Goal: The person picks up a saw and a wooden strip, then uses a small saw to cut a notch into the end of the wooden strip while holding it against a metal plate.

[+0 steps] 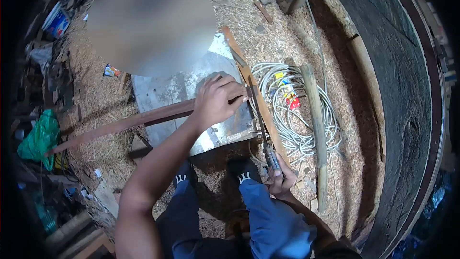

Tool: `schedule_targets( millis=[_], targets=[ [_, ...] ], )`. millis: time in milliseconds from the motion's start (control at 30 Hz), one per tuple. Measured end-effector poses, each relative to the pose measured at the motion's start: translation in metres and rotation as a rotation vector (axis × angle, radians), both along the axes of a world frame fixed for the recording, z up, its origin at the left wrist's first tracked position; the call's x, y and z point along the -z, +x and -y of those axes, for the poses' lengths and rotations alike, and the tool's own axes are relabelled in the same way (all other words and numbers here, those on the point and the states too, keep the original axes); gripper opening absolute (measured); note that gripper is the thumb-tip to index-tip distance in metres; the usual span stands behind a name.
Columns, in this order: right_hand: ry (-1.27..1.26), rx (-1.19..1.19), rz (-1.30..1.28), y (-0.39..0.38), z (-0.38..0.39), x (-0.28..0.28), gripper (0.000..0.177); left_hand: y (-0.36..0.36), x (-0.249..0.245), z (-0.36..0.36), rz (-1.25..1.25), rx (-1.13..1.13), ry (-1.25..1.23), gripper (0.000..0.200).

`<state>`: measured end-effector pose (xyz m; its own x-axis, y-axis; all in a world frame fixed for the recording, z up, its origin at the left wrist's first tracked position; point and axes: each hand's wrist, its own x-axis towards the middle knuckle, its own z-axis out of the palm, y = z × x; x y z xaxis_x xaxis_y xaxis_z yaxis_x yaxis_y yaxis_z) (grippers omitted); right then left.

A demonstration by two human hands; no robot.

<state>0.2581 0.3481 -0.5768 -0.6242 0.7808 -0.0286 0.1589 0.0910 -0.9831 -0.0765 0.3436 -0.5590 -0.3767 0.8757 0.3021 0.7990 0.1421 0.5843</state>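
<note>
My left hand (pixel 218 98) is closed over a long reddish-brown wooden strip (pixel 163 114), near its right end. It presses the strip down on a worn, grey metal-topped surface (pixel 160 86). The strip's other end reaches far out to the left. My right hand (pixel 281 177) is wrapped round the handle of a saw (pixel 261 122). The saw's narrow dark blade points away from me and crosses by the strip's right end, just beyond my left fingertips. Its teeth are too small to make out. An orange-brown board (pixel 268 115) slants along the right side of the surface, beside the blade.
A coil of pale cable (pixel 282 134) lies on the shavings-covered ground to the right, with a wooden post (pixel 314 134) across it. A large dark slab (pixel 407 115) curves along the far right. On the left are a green plastic bag (pixel 40 136) and clutter. A blurred oval covers the top.
</note>
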Motion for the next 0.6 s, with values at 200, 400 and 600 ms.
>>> schedule_targets(
  millis=[200,400,600],
  targets=[
    [0.058,0.004,-0.014,0.002,0.004,0.021,0.049,0.004,0.002,0.002,-0.004,-0.008,-0.059,0.017],
    [-0.013,0.000,-0.037,-0.002,-0.009,0.013,0.048,0.003,0.001,0.006,0.049,-0.066,-0.021,0.019],
    [-0.007,0.021,-0.029,0.003,-0.011,0.015,0.049,0.006,-0.002,0.005,0.041,-0.087,-0.086,0.020]
  ],
)
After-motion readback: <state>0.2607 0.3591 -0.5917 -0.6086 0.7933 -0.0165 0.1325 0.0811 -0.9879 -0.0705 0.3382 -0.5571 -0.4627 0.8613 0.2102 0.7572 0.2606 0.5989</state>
